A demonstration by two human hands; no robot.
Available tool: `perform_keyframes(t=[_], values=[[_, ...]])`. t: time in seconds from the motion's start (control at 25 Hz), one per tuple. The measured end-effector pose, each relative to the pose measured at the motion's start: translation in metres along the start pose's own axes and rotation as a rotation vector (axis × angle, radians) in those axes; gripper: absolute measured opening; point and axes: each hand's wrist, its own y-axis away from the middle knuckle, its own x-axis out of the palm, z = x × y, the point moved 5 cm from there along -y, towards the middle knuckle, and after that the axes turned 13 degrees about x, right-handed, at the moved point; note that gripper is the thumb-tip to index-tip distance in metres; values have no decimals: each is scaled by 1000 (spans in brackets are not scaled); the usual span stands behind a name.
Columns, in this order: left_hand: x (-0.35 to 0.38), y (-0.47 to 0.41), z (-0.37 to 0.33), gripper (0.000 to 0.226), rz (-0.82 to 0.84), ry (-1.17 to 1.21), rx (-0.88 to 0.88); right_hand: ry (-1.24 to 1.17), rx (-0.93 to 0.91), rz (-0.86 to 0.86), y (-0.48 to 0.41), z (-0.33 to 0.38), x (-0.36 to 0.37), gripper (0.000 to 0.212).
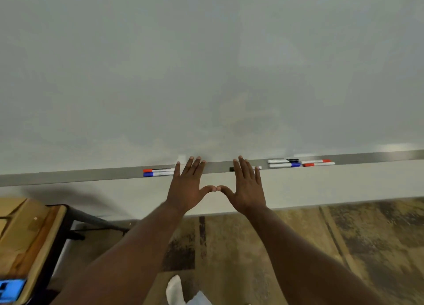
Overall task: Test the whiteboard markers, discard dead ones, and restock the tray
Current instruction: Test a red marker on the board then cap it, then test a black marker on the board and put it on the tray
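Hands: my left hand (187,185) and right hand (246,187) are both spread flat with straight fingers and hold nothing; the two thumb tips touch between them.
Tray: the metal tray (91,177) runs left to right along the foot of the whiteboard (206,75). My fingertips reach it, but I cannot tell whether they touch it.
Left markers: a red-capped marker (158,170) and a blue-capped marker (158,174) lie side by side on the tray, just left of my left hand, caps pointing left.
Middle marker: one black-ended marker (231,168) lies partly hidden behind my right fingers; only its ends show.
Right markers: a cluster of four markers (300,163) sits in two rows on the tray, to the right of my right hand and apart from it.
Long axis: every marker lies along the tray, left to right, so a grip would come across the barrel from the near side.
Nearer hand: I judge the right hand best placed for the black-ended marker and the left hand for the red and blue pair.
Stage: I judge testing not yet begun; no marker is lifted, and I make out no clear stroke on the board.
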Motion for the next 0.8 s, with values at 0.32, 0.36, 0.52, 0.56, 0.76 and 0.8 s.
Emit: perform_keyframes(t=[0.32, 0.36, 0.52, 0.56, 0.76, 0.8], values=[[1, -39, -95, 94, 9, 19, -15, 17, -34, 12, -4, -96, -26, 96], [2, -43, -100, 92, 16, 21, -17, 17, -35, 19, -8, -102, -27, 95], [15, -71, -106, 80, 58, 39, -22, -12, -1, 87, -30, -116, -17, 86], [21, -78, -105, 78, 62, 53, -25, -30, 11, 102, -36, -118, -11, 84], [53, -109, -94, 73, 113, 123, -32, -65, 16, 158, -62, -125, 16, 78], [59, -114, -91, 72, 121, 141, -38, -57, 15, 164, -68, -126, 22, 78]])
